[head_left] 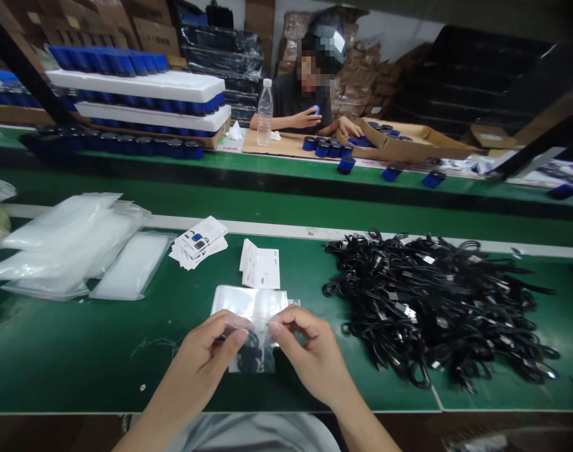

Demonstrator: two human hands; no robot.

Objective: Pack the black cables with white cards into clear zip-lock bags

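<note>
A clear plastic bag (251, 364) with a dark coiled cable showing through it is pinched near its top edge between my two hands. My left hand (211, 342) grips the left side with thumb and fingers together. On the other side, the thumb and fingertips of my right hand (305, 348) close on the same bag. Flat clear bags (237, 300) lie on the bench just beyond my fingers. Behind those sit folded white leaflets (264, 269), and a fanned stack of printed cards (200, 238) rests to their left.
Black USB cables (432, 301) are heaped on the right of the green bench (112, 351). Packs of plastic bags (70, 245) are piled at left. Across a raised green ledge, a person (291, 107) handles a blue item near a water bottle (265, 116) and an open carton (418, 141).
</note>
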